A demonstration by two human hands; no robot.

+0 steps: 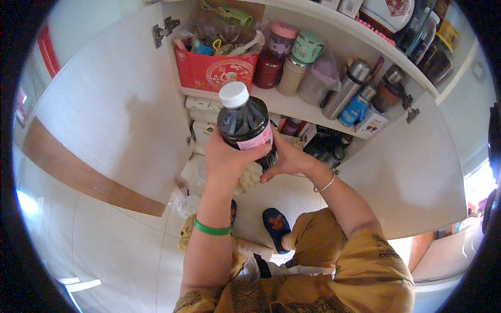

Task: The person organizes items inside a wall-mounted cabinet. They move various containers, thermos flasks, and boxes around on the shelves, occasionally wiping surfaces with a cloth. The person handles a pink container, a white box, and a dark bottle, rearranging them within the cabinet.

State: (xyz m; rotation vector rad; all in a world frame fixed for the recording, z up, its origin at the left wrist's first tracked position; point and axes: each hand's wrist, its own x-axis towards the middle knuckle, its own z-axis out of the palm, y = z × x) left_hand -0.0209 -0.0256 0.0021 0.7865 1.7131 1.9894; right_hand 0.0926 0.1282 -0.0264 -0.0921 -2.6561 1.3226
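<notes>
Both of my hands grip a large dark plastic bottle [244, 121] with a white screw cap and a pink label, held up in front of a cabinet whose doors stand ajar. My left hand [229, 154] wraps its near left side, the thumb across the label. On its right side and near its base is my right hand [285, 156]. A pale crumpled cloth [249, 178] hangs below the bottle, between my hands; which hand holds it I cannot tell. The bottle's lower part is partly hidden by my fingers.
Behind the bottle, the cabinet shelf [289, 107] carries a red box [215, 70], stacked jars and a steel thermos [348, 88]. Packages lie on the level below. Cabinet doors flank me at left [117, 117] and right [407, 176]. A clear plastic bag [183, 203] rests at lower left.
</notes>
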